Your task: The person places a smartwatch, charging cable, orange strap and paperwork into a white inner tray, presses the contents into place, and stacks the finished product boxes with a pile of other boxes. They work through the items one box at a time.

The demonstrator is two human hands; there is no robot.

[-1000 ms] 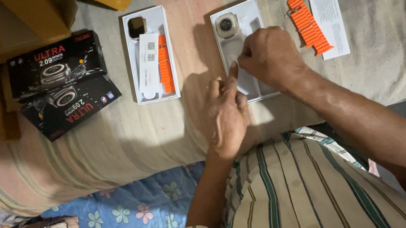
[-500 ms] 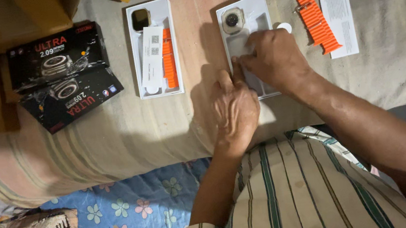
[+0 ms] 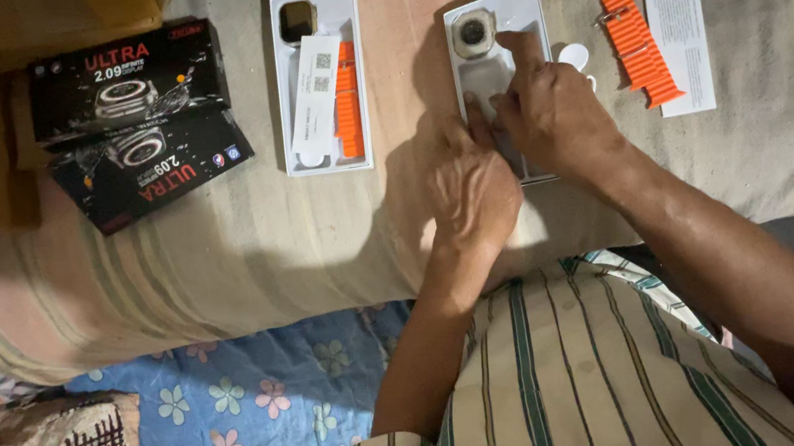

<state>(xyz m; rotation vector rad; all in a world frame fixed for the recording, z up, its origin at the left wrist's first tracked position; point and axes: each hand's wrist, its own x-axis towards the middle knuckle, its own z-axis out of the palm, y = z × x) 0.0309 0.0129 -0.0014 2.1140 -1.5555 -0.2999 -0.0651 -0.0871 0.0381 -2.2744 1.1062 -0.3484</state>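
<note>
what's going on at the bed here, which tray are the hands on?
A person is bent over the right-hand white tray, which holds a watch body. Both the left hand and right hand rest on that tray below the watch. A loose orange strap lies to its right; a second tray and two black boxes sit to the left.

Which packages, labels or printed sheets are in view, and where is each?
Two black rectangular cardboard boxes: far left, stacked askew, watch pictures.
White open tray: left of centre, holding a white folded leaflet.
White open tray under both hands: centre.
White printed sheet: far right.
</note>
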